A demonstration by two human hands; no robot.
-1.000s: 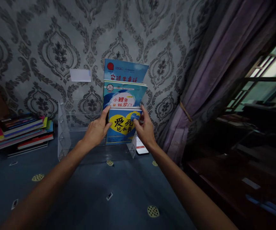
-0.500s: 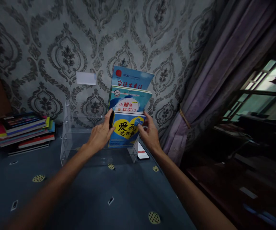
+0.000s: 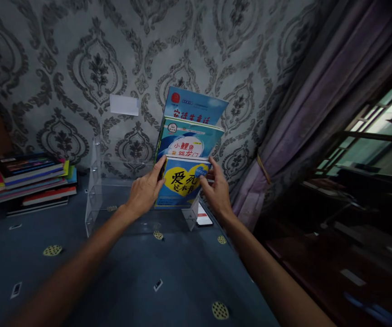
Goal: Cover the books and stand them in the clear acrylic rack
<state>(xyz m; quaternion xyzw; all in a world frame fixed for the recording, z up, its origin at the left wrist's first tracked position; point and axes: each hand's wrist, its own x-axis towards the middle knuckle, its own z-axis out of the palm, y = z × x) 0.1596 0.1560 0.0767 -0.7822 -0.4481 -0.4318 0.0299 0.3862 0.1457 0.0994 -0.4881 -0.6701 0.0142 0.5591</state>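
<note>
A blue book with a yellow heart [image 3: 179,182] stands in the front tier of a clear stepped rack [image 3: 94,193], at its right end. My left hand [image 3: 145,188] grips the book's left edge, thumb on the cover. On its right edge, my right hand [image 3: 217,188] has its thumb on the cover and fingers at the upper corner. Behind it rises a teal book [image 3: 196,131], and behind that a taller light blue book [image 3: 199,105]. Both lean back slightly.
A pile of books [image 3: 32,179] lies at the left on the blue tablecloth [image 3: 114,281]. A phone [image 3: 203,215] lies by the rack's right side. Patterned wallpaper is behind, with a tied purple curtain [image 3: 277,131] at the right.
The view has shifted slightly, so the books appear a little further right. Both hands keep their hold on the heart book, which stays in the front tier.
</note>
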